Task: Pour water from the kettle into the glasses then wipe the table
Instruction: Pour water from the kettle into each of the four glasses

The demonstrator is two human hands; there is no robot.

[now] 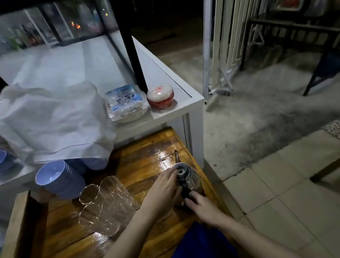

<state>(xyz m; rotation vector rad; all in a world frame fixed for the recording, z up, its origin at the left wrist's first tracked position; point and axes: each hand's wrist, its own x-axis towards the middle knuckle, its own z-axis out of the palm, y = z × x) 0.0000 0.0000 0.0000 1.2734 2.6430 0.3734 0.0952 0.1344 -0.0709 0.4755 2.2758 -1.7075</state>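
Note:
A small steel kettle with a black handle stands near the right edge of the wet wooden table. My left hand rests against the kettle's left side, fingers by the lid. My right hand touches the bottom of the black handle, fingers loosely spread. Several clear glasses stand clustered left of the kettle. A blue cloth lies on the table's near right edge, under my right forearm.
A stack of blue bowls lies behind the glasses. A white glass-topped cabinet behind the table holds a plastic-covered bundle, a napkin pack and a red-white tub. Concrete and tile floor lies to the right.

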